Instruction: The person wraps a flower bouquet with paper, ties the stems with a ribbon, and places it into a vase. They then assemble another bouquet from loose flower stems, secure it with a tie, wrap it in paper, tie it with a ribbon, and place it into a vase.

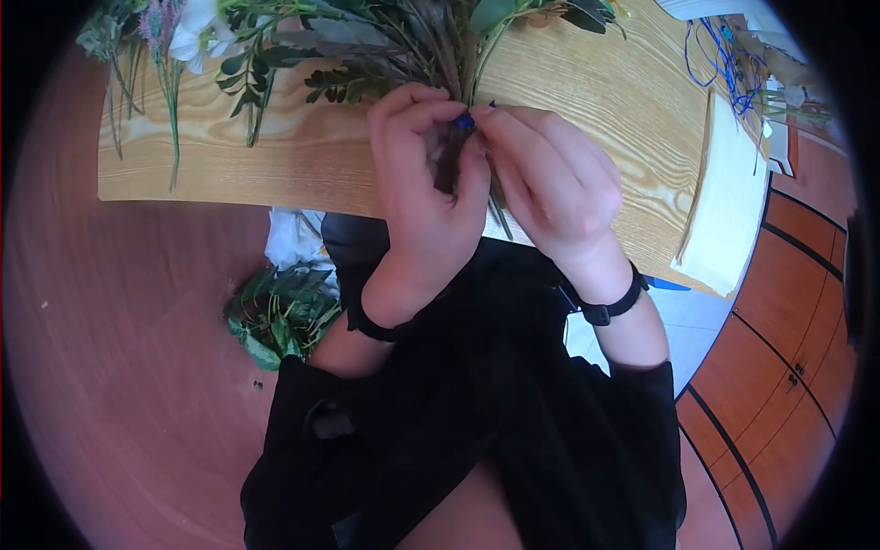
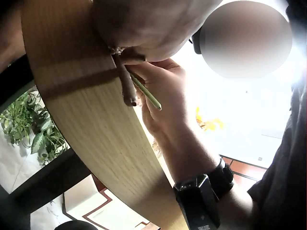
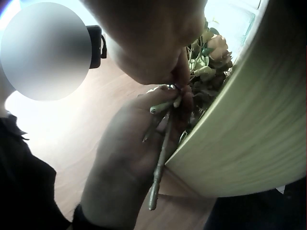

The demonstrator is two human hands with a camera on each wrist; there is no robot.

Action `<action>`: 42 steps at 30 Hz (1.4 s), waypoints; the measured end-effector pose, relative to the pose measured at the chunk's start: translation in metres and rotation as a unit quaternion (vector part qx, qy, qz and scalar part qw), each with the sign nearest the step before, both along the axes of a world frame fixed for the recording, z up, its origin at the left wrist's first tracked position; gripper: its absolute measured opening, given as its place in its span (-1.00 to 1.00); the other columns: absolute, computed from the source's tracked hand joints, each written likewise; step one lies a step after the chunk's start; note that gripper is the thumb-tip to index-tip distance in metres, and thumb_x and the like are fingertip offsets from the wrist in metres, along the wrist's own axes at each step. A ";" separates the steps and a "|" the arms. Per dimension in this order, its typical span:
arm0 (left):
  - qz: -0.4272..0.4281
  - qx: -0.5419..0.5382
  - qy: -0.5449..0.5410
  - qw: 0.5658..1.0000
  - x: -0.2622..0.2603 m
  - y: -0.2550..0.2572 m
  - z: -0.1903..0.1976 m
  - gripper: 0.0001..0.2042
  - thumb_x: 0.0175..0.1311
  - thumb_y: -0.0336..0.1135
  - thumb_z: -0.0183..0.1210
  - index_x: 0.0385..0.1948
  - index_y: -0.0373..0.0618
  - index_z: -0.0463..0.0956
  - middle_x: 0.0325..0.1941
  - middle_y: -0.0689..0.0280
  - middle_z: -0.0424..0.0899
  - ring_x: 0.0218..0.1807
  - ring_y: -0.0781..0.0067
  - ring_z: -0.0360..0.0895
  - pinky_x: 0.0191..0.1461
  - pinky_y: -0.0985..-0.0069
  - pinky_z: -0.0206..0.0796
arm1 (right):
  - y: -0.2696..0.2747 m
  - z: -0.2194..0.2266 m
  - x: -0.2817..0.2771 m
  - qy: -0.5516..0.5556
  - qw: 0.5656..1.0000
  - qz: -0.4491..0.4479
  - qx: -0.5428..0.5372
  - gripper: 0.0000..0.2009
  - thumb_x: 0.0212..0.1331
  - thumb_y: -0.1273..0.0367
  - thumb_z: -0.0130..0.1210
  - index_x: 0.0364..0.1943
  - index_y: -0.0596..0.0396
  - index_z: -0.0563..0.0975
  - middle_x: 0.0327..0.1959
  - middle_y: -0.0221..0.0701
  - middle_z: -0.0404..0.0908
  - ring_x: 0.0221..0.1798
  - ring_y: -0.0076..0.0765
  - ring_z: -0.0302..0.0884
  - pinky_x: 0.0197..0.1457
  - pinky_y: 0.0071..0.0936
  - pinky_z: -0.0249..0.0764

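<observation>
A bunch of artificial flowers and leafy sprigs (image 1: pixel 440 55) lies over the table's near edge, its stems towards the person. My left hand (image 1: pixel 417 174) grips the stems from the left, thumb and fingers curled round them. Opposite it, my right hand (image 1: pixel 559 174) pinches a thin blue tie (image 1: pixel 466 120) at the stems, fingertips close to the left thumb. Cut stem ends (image 2: pixel 128 91) stick out below the hands in the left wrist view. The right wrist view shows a long stem (image 3: pixel 160 167) below the left palm and a peach rose (image 3: pixel 218 48) beyond the hands.
Loose sprigs with purple (image 1: pixel 160 23) and white flowers (image 1: pixel 200 37) lie on the wooden table (image 1: pixel 632 137) at the left. A tangle of blue ties (image 1: pixel 729 69) and a pale board (image 1: pixel 724 202) are at the right. Green leaves (image 1: pixel 284 316) lie on the floor beside a white bag (image 1: pixel 295 236).
</observation>
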State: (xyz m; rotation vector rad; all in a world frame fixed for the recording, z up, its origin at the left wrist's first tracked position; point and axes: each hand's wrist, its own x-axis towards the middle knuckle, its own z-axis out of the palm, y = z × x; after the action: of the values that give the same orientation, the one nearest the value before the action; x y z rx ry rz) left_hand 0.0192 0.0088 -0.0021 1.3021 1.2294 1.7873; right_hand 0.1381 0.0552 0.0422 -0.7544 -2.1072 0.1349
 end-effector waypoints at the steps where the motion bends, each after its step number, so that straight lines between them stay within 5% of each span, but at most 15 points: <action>1: 0.000 -0.002 -0.009 1.000 -0.001 0.001 0.000 -0.63 0.19 -0.71 0.09 0.05 -0.28 0.33 0.16 0.13 0.25 0.04 0.42 0.46 0.09 0.55 0.42 | 0.001 0.001 0.000 -0.003 1.000 0.010 0.006 -0.73 -0.22 0.58 0.24 -0.30 0.23 0.61 -0.32 -0.29 0.64 -0.34 -0.23 0.63 -0.31 -0.45 0.57; 8: 0.035 -0.026 0.026 0.999 -0.007 0.001 0.003 -0.75 0.19 -0.60 0.19 -0.10 -0.28 0.45 0.06 0.17 0.38 -0.14 0.49 0.52 -0.18 0.59 0.45 | 0.008 -0.003 -0.006 0.034 0.998 0.037 0.036 -0.72 -0.14 0.66 0.26 -0.23 0.29 0.61 -0.33 -0.25 0.66 -0.32 -0.24 0.65 -0.28 -0.45 0.59; 17: 0.093 -0.004 0.092 0.991 -0.006 0.001 0.005 -0.72 0.09 -0.58 0.26 -0.14 -0.22 0.48 -0.02 0.15 0.46 -0.21 0.28 0.55 -0.24 0.49 0.46 | 0.005 -0.003 -0.007 0.032 0.999 0.016 0.001 -0.73 -0.08 0.69 0.27 -0.22 0.27 0.62 -0.33 -0.20 0.67 -0.33 -0.19 0.65 -0.26 -0.44 0.58; 21: 0.084 -0.030 0.120 0.989 -0.011 -0.002 0.009 -0.74 0.12 -0.63 0.26 -0.14 -0.28 0.51 0.03 0.17 0.42 -0.08 0.46 0.58 -0.07 0.57 0.53 | 0.001 -0.003 -0.008 0.025 1.000 0.006 -0.018 -0.77 -0.08 0.68 0.27 -0.26 0.25 0.62 -0.32 -0.19 0.67 -0.31 -0.19 0.66 -0.25 -0.43 0.57; 27: 0.099 -0.017 0.134 0.986 -0.013 0.000 0.010 -0.71 0.06 -0.62 0.28 -0.15 -0.25 0.51 -0.03 0.17 0.46 -0.16 0.39 0.58 -0.19 0.51 0.49 | 0.002 -0.006 -0.005 0.026 0.999 0.016 -0.024 -0.78 -0.10 0.68 0.27 -0.30 0.23 0.60 -0.31 -0.20 0.68 -0.30 -0.19 0.66 -0.25 -0.43 0.56; 35: 0.116 0.006 0.210 0.971 -0.020 0.006 0.011 -0.78 0.03 -0.59 0.29 -0.27 -0.18 0.57 -0.34 0.26 0.58 -0.36 0.34 0.58 -0.31 0.46 0.42 | 0.000 -0.002 -0.002 -0.027 0.999 0.026 -0.004 -0.73 -0.12 0.68 0.27 -0.26 0.20 0.60 -0.29 -0.23 0.66 -0.28 -0.20 0.65 -0.27 -0.44 0.56; 42: 0.126 0.013 0.217 0.968 -0.019 0.007 0.011 -0.77 0.00 -0.58 0.29 -0.26 -0.14 0.60 -0.36 0.29 0.57 -0.38 0.33 0.57 -0.32 0.45 0.42 | 0.002 0.000 0.002 -0.041 0.998 0.037 -0.005 -0.73 -0.14 0.67 0.28 -0.27 0.20 0.60 -0.28 -0.23 0.66 -0.28 -0.21 0.64 -0.27 -0.43 0.56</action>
State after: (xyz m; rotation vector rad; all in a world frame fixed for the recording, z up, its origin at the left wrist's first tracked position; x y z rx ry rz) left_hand 0.0004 0.0158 0.0086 1.6765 1.6771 1.7422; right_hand 0.1400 0.0568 0.0427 -0.6971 -2.2145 0.1569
